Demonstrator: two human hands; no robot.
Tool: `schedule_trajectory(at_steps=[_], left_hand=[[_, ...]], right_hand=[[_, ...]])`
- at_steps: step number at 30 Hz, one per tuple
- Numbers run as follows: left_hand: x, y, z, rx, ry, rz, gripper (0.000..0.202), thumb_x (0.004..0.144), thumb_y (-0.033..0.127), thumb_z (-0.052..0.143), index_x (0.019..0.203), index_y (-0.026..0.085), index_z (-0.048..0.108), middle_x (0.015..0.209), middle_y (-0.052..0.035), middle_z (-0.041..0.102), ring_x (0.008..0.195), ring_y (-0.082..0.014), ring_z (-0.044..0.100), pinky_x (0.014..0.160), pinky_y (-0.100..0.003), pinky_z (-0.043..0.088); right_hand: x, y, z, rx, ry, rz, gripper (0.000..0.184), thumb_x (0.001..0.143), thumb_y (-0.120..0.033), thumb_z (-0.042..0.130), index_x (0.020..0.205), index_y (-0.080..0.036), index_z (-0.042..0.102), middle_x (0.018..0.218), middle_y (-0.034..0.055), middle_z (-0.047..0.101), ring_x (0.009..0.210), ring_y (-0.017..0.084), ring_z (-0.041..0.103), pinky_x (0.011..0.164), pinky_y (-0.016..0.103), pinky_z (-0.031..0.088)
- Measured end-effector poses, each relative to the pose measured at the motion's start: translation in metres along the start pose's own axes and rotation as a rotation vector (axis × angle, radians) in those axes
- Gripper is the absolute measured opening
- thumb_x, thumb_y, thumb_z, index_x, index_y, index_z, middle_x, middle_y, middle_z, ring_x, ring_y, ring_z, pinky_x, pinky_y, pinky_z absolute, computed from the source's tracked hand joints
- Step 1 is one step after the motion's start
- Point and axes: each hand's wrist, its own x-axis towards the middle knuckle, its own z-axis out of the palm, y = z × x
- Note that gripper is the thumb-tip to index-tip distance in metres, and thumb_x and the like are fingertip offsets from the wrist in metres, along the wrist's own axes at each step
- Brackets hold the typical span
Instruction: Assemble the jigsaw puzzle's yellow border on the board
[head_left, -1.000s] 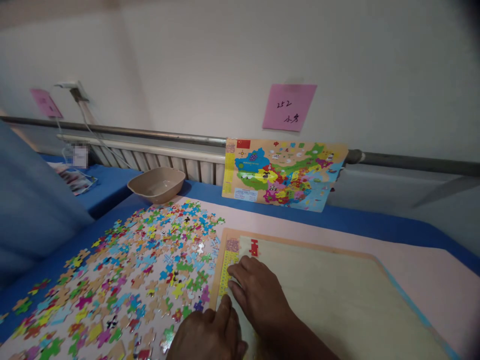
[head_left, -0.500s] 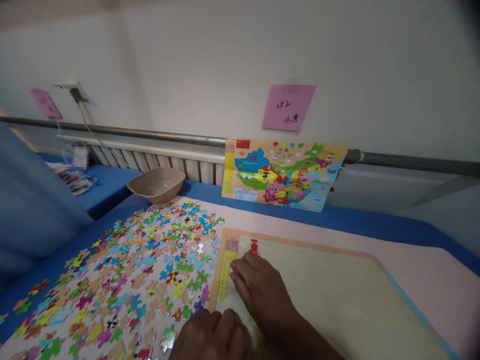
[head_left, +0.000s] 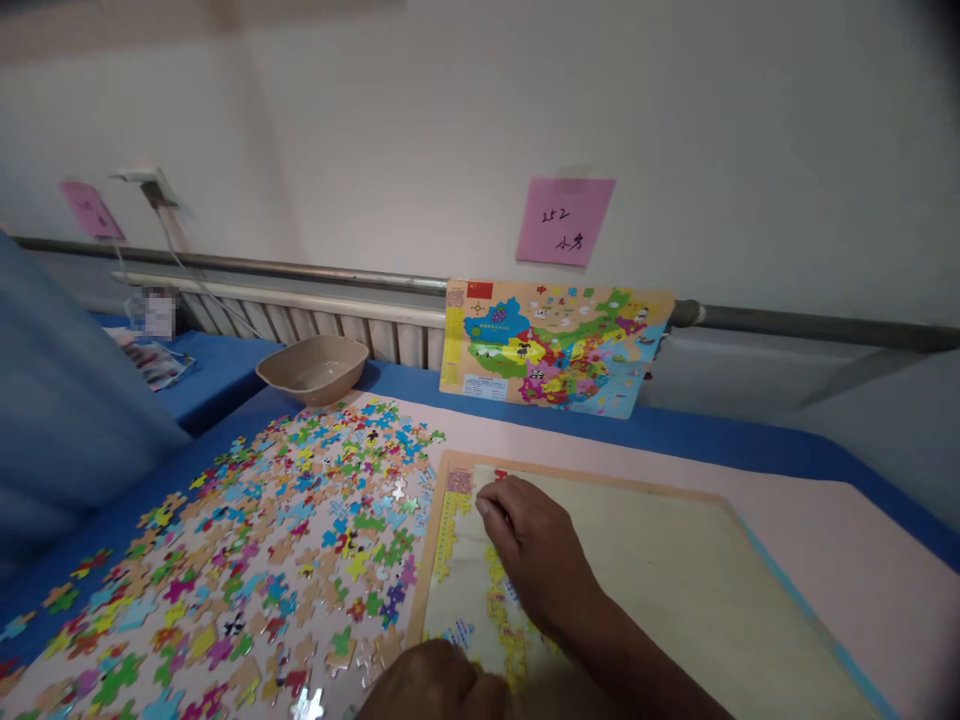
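Observation:
My right hand is over the upper left of the puzzle board, just right of a yellow strip of joined puzzle pieces along the frame. Its fingers are curled together; whatever they may hold is hidden. My left hand rests low at the board's lower left edge, knuckles up and fingers closed, their tips out of sight. Between the hands lie loose yellow pieces on the bare board. A blue-and-white piece sits just above my left hand. Red pieces show behind my right hand.
Many loose, mixed-colour puzzle pieces spread across the pink sheet on the left. A beige basin stands behind them. The printed map picture leans against the wall rail. A blue curtain hangs at far left.
My right hand has lifted slightly and shifted right, off the yellow strip. My left hand has moved lower, uncovering yellow pieces and a blue-and-white one. The view has shifted slightly.

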Motion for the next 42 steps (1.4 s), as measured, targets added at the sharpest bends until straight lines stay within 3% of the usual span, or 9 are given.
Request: schedule_trajectory(at_steps=[5,11,15,20,26,30,33,39,42], left_hand=[[0.007,0.003,0.002,0.026,0.104,0.111,0.032,0.103,0.025,0.063,0.075,0.023,0.046,0.058,0.0051,0.05,0.044,-0.0115,0.046,0.043,-0.028,0.031],[-0.001,0.014,0.013,0.015,-0.015,0.22,0.036,0.1,0.028,0.07,0.076,0.024,0.043,0.06,0.0058,0.053,0.044,-0.0119,0.049,0.043,-0.031,0.024],[-0.004,0.021,0.017,0.005,-0.051,0.163,0.038,0.099,0.038,0.073,0.077,0.023,0.047,0.056,0.0062,0.055,0.042,-0.0129,0.052,0.042,-0.033,0.023],[-0.01,0.024,0.016,0.024,-0.123,0.148,0.038,0.098,0.042,0.074,0.078,0.023,0.048,0.053,0.0074,0.056,0.038,-0.0129,0.05,0.04,-0.032,0.022],[-0.013,0.032,0.007,0.063,-0.056,0.151,0.036,0.098,0.038,0.074,0.078,0.023,0.048,0.057,0.0055,0.057,0.044,-0.0134,0.056,0.044,-0.029,0.032],[-0.013,0.04,0.0,0.046,-0.022,0.147,0.032,0.099,0.03,0.068,0.077,0.023,0.046,0.059,0.0046,0.058,0.046,-0.0139,0.055,0.045,-0.031,0.031],[-0.014,0.042,-0.003,0.057,-0.008,0.134,0.03,0.101,0.027,0.065,0.077,0.023,0.047,0.059,0.0048,0.057,0.047,-0.0138,0.053,0.044,-0.032,0.03],[-0.005,0.036,-0.009,-0.031,-0.006,0.169,0.029,0.098,0.024,0.069,0.078,0.024,0.048,0.066,0.0047,0.057,0.048,-0.0149,0.049,0.044,-0.033,0.029],[0.001,0.034,-0.014,-0.092,0.069,0.154,0.029,0.102,0.017,0.057,0.075,0.023,0.049,0.066,0.0031,0.053,0.049,-0.0158,0.046,0.045,-0.034,0.029]], right_hand=[[0.005,-0.013,-0.009,0.047,-0.015,0.004,0.022,0.107,-0.024,0.048,0.091,-0.023,0.063,0.088,0.0033,0.071,0.082,0.02,0.062,0.074,0.031,0.042],[-0.01,-0.032,-0.03,0.148,-0.15,0.19,0.021,0.101,-0.027,0.051,0.084,-0.023,0.062,0.082,0.0008,0.067,0.076,0.019,0.059,0.07,0.03,0.04],[-0.042,-0.031,-0.034,0.307,-0.067,0.403,0.029,0.103,-0.041,0.05,0.084,-0.024,0.063,0.072,-0.001,0.06,0.069,0.019,0.055,0.062,0.029,0.04],[-0.071,-0.012,-0.03,0.272,0.095,0.481,0.032,0.103,-0.047,0.052,0.087,-0.023,0.066,0.076,0.0011,0.065,0.072,0.021,0.058,0.065,0.03,0.043],[-0.067,-0.001,-0.024,0.254,0.14,0.494,0.03,0.102,-0.045,0.052,0.088,-0.023,0.067,0.077,0.0014,0.067,0.073,0.022,0.061,0.067,0.031,0.044],[-0.066,0.002,-0.024,0.264,0.113,0.504,0.029,0.101,-0.044,0.05,0.089,-0.023,0.066,0.077,0.0013,0.067,0.073,0.022,0.06,0.069,0.032,0.044],[-0.068,0.008,-0.033,0.212,0.031,0.51,0.027,0.102,-0.042,0.049,0.092,-0.023,0.066,0.079,0.0012,0.068,0.075,0.021,0.061,0.07,0.032,0.043],[-0.068,0.016,-0.053,0.025,-0.275,0.474,0.022,0.101,-0.033,0.049,0.088,-0.023,0.063,0.087,0.0027,0.071,0.08,0.021,0.062,0.071,0.032,0.039],[-0.068,0.014,-0.057,-0.066,-0.406,0.466,0.014,0.097,-0.028,0.056,0.085,-0.023,0.061,0.088,0.0022,0.071,0.079,0.02,0.061,0.07,0.031,0.036]])
